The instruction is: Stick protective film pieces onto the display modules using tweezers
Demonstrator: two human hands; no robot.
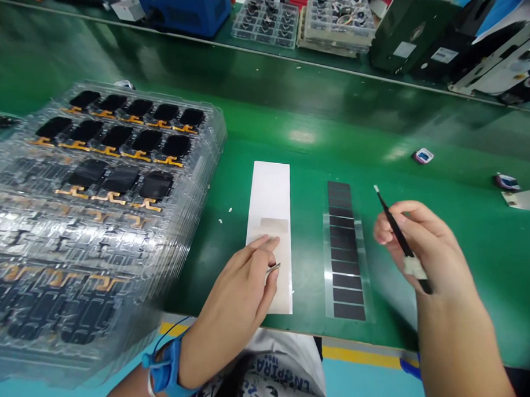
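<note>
My left hand (249, 273) rests over a white sheet strip (270, 190), its fingertips at a pale beige piece (275, 225) lying on it. Closed in that hand is a thin metal tool (273, 269); only a short end shows, so its kind is hidden. My right hand (420, 238), raised at the right, grips a slim black stick tool (394, 226) with a whitish tip and pale tape wound round its lower part. Between the hands lies a clear strip (363, 248) bearing a column of dark rectangular film pieces (343, 253).
At left stands a tall stack of clear plastic trays (205, 161) holding dark screens (147, 141) with orange flex cables. Two small devices (423, 156) lie at right. Along the back shelf are a blue machine (184, 10), parts boxes (266, 22) and a dark green box (412, 33).
</note>
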